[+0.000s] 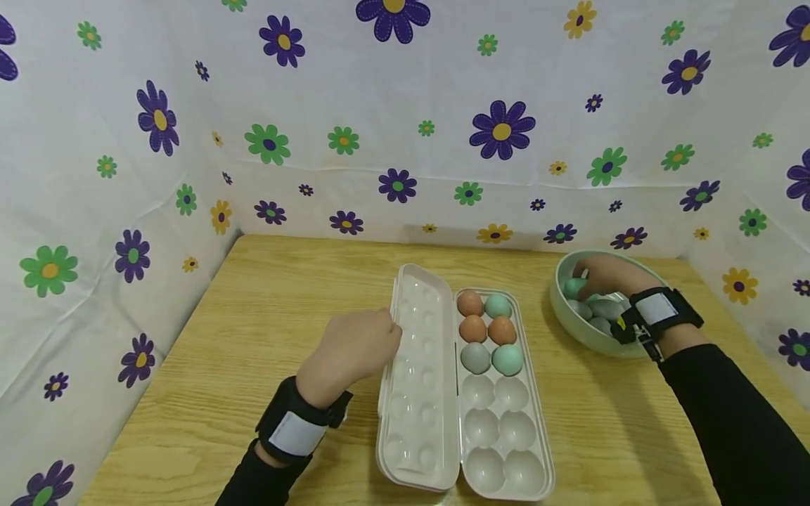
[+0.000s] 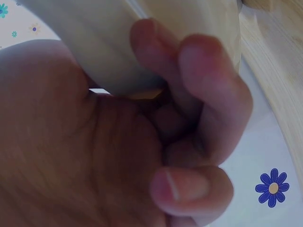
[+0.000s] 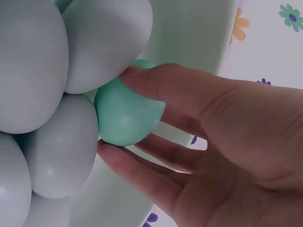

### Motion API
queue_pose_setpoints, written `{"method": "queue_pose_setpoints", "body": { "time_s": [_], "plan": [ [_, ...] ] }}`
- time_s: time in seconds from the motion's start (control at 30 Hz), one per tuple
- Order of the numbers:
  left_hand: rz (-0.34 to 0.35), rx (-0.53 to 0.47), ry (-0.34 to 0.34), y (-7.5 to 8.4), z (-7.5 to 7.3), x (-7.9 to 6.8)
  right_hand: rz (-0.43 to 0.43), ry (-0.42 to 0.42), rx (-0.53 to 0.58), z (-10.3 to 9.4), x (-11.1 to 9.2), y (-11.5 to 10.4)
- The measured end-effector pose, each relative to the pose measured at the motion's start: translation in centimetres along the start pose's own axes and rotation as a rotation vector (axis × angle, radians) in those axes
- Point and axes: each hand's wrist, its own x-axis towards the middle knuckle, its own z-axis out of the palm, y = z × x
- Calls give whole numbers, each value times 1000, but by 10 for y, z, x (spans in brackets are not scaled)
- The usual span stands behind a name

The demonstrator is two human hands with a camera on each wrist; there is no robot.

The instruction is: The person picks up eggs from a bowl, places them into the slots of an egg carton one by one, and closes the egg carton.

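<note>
My right hand (image 1: 610, 274) reaches into a pale green bowl (image 1: 583, 336) at the right. It pinches a mint-green egg (image 3: 128, 116) between thumb and fingers, beside several grey eggs (image 3: 61, 146). Left of the bowl lies an open egg carton (image 1: 484, 427) of white plastic. Brown, mint-green and grey eggs fill its far cups, while the near cups hold none. At the left edge of the carton's raised lid (image 1: 418, 393) is my left hand (image 1: 354, 348), fingers curled and gripping that edge. The left wrist view shows the fingertips (image 2: 203, 56) against the lid.
Everything stands on a light wooden table (image 1: 285, 281). A white curtain (image 1: 354, 70) printed with flowers hangs behind the table and along both sides. The bowl sits near the table's back right corner.
</note>
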Motion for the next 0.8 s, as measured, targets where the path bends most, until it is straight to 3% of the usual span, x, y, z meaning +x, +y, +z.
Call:
{"method": "queue_pose_setpoints", "body": {
  "time_s": [0.27,0.8],
  "plan": [
    [2,8,-12,0,0,0,-30,50,-9,-1,-5,-3],
    [26,41,-5,0,-1,0,-5,107,18,-5,-25,-14]
  ]
}}
